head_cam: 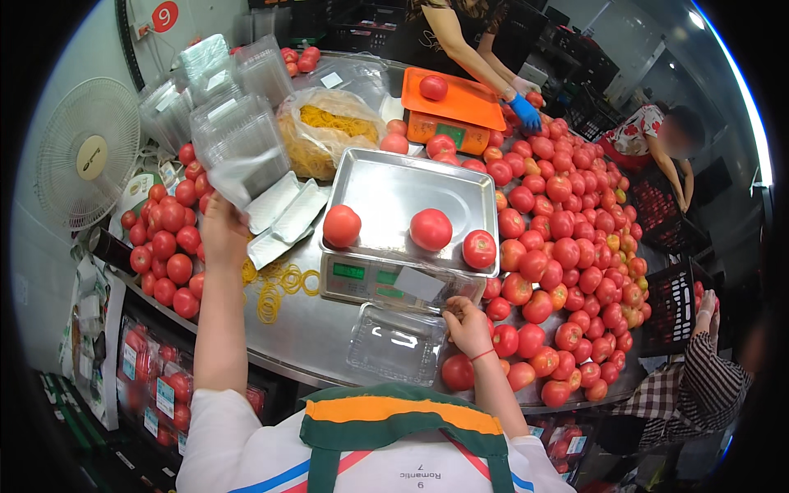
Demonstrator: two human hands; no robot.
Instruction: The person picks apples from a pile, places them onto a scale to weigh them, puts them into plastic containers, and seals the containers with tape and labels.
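My left hand (223,223) is at a blurred white sheet or liner (241,175), beside stacked clear plastic boxes (212,126) and white absorbent pads (290,209). The fingers of my right hand (465,323) hold the rim of a clear plastic clamshell box (394,345), which lies open at the table's front edge. Behind it stands a digital scale (351,280) with a metal tray (400,185); three tomatoes, one of them a large tomato (431,229), sit on the tray. A large heap of tomatoes (561,246) lies to the right.
A smaller tomato pile (166,246) and a fan (86,154) are at the left. Loose rubber bands (271,296) lie near a bag of rubber bands (333,126). Across the table, a co-worker's blue-gloved hand (525,112) reaches beside an orange scale (453,105). Other people handle crates (669,308) at right.
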